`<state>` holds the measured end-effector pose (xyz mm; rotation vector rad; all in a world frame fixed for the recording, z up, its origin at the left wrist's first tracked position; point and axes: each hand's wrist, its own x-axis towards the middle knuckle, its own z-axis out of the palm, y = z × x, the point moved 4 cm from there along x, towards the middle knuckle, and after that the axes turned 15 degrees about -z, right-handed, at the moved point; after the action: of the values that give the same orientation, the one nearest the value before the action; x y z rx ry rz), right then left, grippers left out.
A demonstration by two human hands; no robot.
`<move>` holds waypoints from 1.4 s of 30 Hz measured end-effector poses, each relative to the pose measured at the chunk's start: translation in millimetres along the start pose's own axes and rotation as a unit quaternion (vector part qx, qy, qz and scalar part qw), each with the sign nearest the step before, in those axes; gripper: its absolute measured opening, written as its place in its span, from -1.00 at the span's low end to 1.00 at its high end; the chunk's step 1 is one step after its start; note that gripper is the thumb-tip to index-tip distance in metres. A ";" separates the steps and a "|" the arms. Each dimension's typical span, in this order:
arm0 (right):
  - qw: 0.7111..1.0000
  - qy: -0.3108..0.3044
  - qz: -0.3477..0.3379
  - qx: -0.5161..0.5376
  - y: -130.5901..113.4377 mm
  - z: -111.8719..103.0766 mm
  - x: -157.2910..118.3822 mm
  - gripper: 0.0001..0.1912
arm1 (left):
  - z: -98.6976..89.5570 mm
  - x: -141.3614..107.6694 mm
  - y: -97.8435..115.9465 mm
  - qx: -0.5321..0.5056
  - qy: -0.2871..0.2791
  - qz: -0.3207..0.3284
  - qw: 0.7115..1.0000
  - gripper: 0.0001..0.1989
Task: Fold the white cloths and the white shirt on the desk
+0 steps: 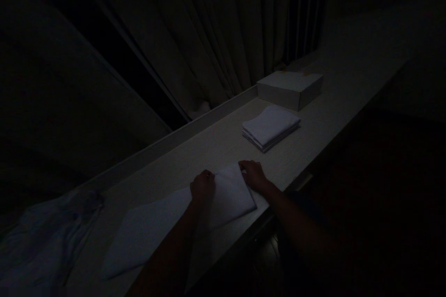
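A long pale cloth [228, 195], partly folded, lies along the tabletop in dim light. My left hand [202, 184] pinches its far edge near the middle. At the cloth's far right corner, my right hand [253, 175] has its fingers closed on the edge. The cloth's left part [149, 225] stretches flat beyond my left forearm. Just past my hands sits a neat stack of folded cloths [271, 125], apart from both hands.
A white box [291, 87] stands behind the stack. Crumpled fabric [52, 232] is heaped at the left end of the table [167, 160]. A low ledge [223, 112] and curtains [216, 32] run along the back. The table's front edge is close to my body.
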<state>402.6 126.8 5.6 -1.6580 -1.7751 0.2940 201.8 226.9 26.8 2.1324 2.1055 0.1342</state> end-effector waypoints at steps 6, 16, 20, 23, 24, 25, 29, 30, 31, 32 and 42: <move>0.999 0.024 0.020 0.023 0.7 -2.7 0.6 -0.59 | -1.1 -9.7 7.0 0.053 0.034 0.036 0.997 -0.67; 0.996 -0.065 0.063 -0.019 -16.7 -10.8 -35.9 -0.47 | 5.6 -23.5 14.7 0.091 0.089 0.029 0.991 -0.63; 0.993 -0.103 0.055 -0.025 -22.3 -11.8 -44.5 -0.67 | -0.7 -24.1 17.6 0.081 0.103 0.031 0.991 -0.64; 0.989 -0.124 0.070 -0.048 -22.7 -12.1 -43.6 -0.73 | -13.4 -31.2 20.6 0.061 0.122 0.053 0.989 -0.63; 0.987 -0.131 0.074 -0.059 -22.8 -12.1 -43.0 -0.73 | -17.8 -37.1 21.4 0.045 0.130 0.069 0.988 -0.63; 0.986 -0.134 0.073 -0.067 -23.1 -12.2 -42.3 -0.72 | -20.9 -45.4 22.1 0.027 0.133 0.095 0.986 -0.63; 0.985 -0.141 0.071 -0.075 -23.1 -11.1 -40.6 -0.70 | -13.4 -97.2 21.5 -0.011 0.093 0.235 0.968 -0.64; 0.984 -0.144 0.076 -0.075 -22.4 -10.4 -40.4 -0.70 | -6.9 -111.5 20.2 -0.006 0.080 0.262 0.962 -0.62; 0.983 -0.146 0.080 -0.076 -21.7 -9.8 -40.2 -0.71 | 0.3 -124.5 19.0 0.002 0.067 0.286 0.956 -0.58; 0.983 -0.147 0.083 -0.077 -21.1 -9.2 -39.9 -0.71 | 7.9 -135.7 17.9 0.010 0.056 0.306 0.950 -0.52; 0.983 -0.129 0.087 -0.093 -23.6 -11.2 -40.4 -0.72 | 34.3 -152.8 16.5 0.034 0.028 0.310 0.950 -0.29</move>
<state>389.0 81.5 14.8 -1.9894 -1.8942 0.4509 221.3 72.8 1.2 2.7831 1.4008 0.1874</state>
